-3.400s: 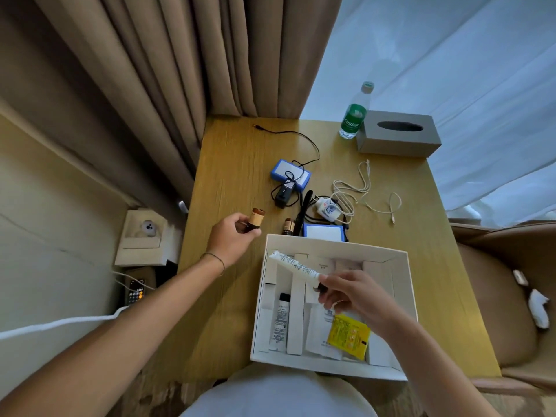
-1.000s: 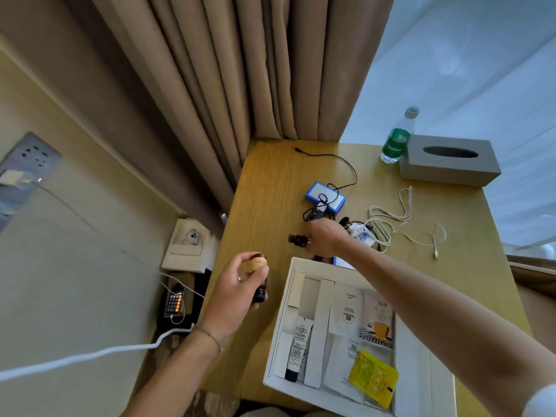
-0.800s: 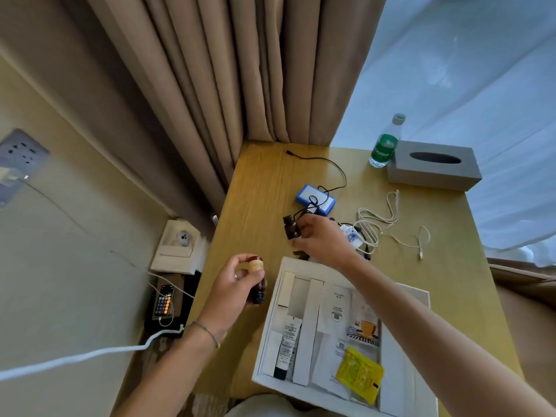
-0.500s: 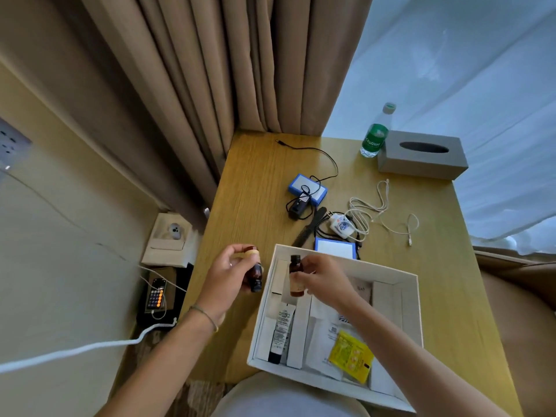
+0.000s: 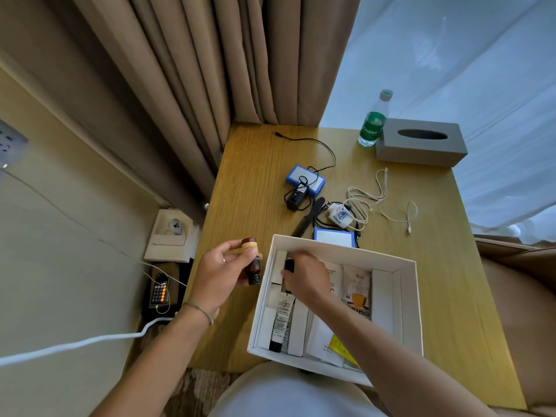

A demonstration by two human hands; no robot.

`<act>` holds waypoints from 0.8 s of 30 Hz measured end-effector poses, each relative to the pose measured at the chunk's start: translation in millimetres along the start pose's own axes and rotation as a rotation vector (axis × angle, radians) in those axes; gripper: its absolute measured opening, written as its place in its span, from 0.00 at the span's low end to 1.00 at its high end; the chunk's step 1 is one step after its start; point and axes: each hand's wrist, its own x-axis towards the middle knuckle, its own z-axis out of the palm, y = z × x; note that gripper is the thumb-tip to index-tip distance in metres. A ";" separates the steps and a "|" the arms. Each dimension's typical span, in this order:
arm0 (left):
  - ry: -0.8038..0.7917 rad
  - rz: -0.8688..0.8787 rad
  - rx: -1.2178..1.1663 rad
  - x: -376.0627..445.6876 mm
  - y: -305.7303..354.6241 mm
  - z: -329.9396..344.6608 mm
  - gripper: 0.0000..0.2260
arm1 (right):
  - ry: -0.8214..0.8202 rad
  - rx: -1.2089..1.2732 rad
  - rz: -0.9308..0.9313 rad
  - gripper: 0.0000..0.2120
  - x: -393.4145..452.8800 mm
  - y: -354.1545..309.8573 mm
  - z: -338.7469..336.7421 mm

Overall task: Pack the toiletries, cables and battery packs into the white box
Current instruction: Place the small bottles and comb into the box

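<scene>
Item: small amber bottle, which my right hand is gripping and lowering into a narrow left-side slot of the white box, above the tube. Second amber bottle: my left hand is pinching it just outside the box wall. Cables and blue battery packs are lying on the table, unpacked. Risk: I am judging the slot tight; a tilted bottle could jam against the divider or topple onto the sachets.
</scene>
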 end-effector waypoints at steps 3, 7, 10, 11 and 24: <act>0.002 -0.012 0.017 -1.4 0.5 2.3 0.11 | -0.018 0.014 0.021 0.03 0.6 2.2 1.0; 0.004 -0.007 0.120 -1.2 1.5 8.9 0.14 | -0.041 0.087 0.094 0.09 0.2 0.3 -10.7; -0.004 0.023 0.193 -2.1 2.3 14.1 0.13 | -0.106 0.307 0.033 0.09 -13.6 -11.8 -30.0; -0.010 0.034 0.217 -3.0 2.8 16.3 0.13 | -0.186 0.466 0.010 0.09 -21.8 -17.2 -39.0; 0.012 0.189 0.549 14.8 -1.8 25.8 0.12 | -0.362 0.736 0.147 0.11 -39.3 -14.6 -67.8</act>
